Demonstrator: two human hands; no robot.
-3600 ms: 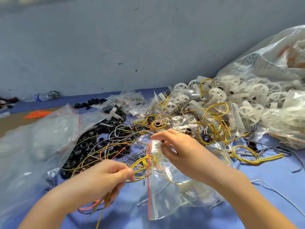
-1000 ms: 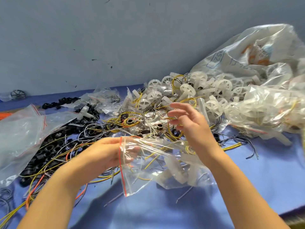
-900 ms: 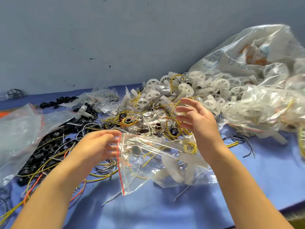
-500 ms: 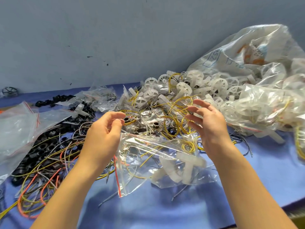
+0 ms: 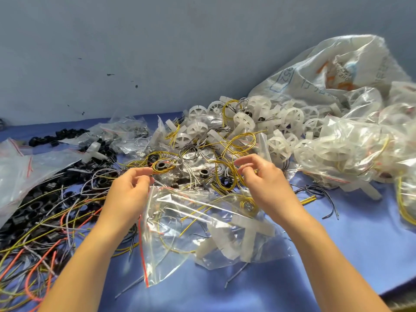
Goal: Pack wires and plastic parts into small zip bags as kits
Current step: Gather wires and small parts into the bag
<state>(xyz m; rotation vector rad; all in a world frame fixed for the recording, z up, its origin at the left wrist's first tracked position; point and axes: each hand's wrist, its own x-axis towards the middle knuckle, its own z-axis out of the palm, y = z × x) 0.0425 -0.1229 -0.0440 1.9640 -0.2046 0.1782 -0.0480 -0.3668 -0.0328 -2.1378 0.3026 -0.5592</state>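
While both hands reach past it, the zip bag point(image 5: 191, 233) lies flat between the wrists.
Head view: left hand point(image 5: 128, 190) and right hand point(image 5: 263, 181) hover half-curled at the yellow wires point(image 5: 155, 167) just beyond them; I cannot tell whether either pinches one. The bag looks light, limp and slippery, so I would take it by its red-lined mouth point(image 5: 140, 244). A second ago the left hand held that mouth; now it has let go.

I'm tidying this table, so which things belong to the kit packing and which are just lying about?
Job: clear zip bag with red seal; yellow wire coils; white plastic spoked wheels; black plastic rings.
Lying about: large printed white sack; big clear plastic bag at left.
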